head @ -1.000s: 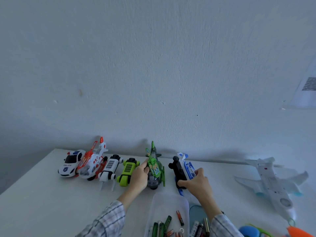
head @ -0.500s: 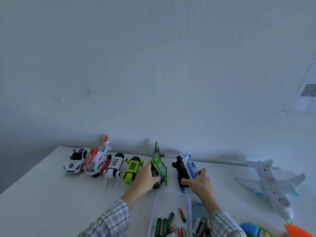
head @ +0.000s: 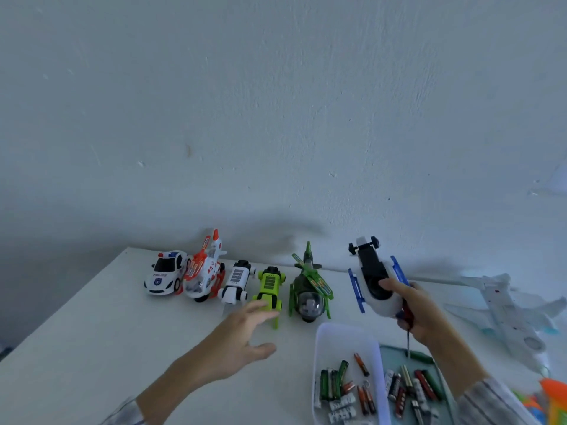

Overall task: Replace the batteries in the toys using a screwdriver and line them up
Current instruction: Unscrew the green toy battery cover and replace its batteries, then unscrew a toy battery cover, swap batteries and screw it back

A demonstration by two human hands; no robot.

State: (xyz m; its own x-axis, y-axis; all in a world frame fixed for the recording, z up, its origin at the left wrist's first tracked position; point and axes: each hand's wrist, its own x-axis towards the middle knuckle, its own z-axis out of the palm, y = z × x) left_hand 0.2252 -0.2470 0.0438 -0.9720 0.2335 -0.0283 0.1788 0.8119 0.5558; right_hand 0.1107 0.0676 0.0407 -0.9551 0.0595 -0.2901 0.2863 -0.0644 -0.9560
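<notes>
I held the blue-and-white plastic toy helicopter (head: 376, 280) belly-up above the white table (head: 92, 348) in my right hand (head: 420, 314), a red-handled screwdriver (head: 407, 326) tucked in the same grip; my left hand (head: 242, 335) hovered empty, fingers spread, near the lime-green toy car (head: 269, 286). Judging by this, unscrewing its battery cover came next

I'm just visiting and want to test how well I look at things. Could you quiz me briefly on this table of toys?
1. True or false: the left hand grips the dark green plastic helicopter.
2. Which does the right hand hold up, underside showing?
A. white police car
B. white-and-blue plastic helicopter
C. lime green toy car
3. What fills the clear plastic tray?

Key: 1 false, it is open and holds nothing; 2 B; 3 loose batteries.
</notes>
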